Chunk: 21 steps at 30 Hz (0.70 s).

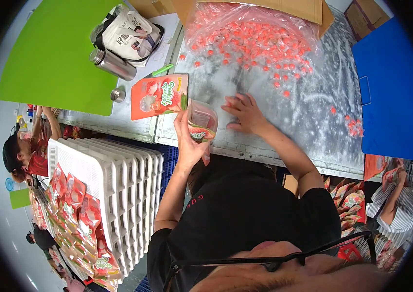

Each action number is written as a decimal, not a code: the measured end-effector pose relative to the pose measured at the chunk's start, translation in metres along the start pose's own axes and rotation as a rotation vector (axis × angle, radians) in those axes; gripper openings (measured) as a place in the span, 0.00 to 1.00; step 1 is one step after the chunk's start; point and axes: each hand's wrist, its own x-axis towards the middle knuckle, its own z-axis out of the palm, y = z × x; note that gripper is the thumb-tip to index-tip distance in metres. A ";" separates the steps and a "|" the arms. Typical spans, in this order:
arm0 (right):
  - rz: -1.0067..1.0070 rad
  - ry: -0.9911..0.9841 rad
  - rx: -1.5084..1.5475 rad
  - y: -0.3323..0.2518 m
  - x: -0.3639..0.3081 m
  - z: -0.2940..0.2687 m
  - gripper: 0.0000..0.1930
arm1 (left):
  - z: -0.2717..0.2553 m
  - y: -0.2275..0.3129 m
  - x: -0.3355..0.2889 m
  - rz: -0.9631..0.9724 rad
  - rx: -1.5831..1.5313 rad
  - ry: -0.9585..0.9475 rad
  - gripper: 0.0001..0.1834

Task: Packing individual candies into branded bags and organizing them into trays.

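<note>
Near the table's front edge, my left hand (189, 143) is closed round a red and green printed pouch (199, 132). A clear plastic container (203, 114) sits at the pouch's upper end; I cannot tell whether it is inside the pouch's mouth. My right hand (247, 116) lies palm down over the metal tabletop, its fingers spread. By its fingertips is a small red patch, perhaps a wrapped piece. Beyond it, a heap of small red wrapped sweets (250, 44) spills from a clear plastic bag. A flat red pouch (160, 96) lies left of my left hand.
Left of the sweets are a steel bottle (114, 64), a metal cap (117, 94), a green knife-like tool (162, 70) and a white bag (131, 36). A blue board (391, 92) stands right. Stacked white trays (119, 194) with pouches (77, 199) stand left. Other people work at both sides.
</note>
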 end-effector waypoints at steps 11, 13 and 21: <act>0.400 0.201 0.816 -0.023 0.025 -0.064 0.11 | 0.015 0.008 0.006 0.024 0.205 -0.138 0.53; 0.013 0.198 0.565 -0.034 0.037 -0.088 0.08 | 0.021 0.011 0.010 0.104 0.207 -0.169 0.52; 0.154 0.409 0.531 -0.080 0.059 -0.088 0.09 | 0.038 0.019 0.010 0.121 0.149 -0.146 0.52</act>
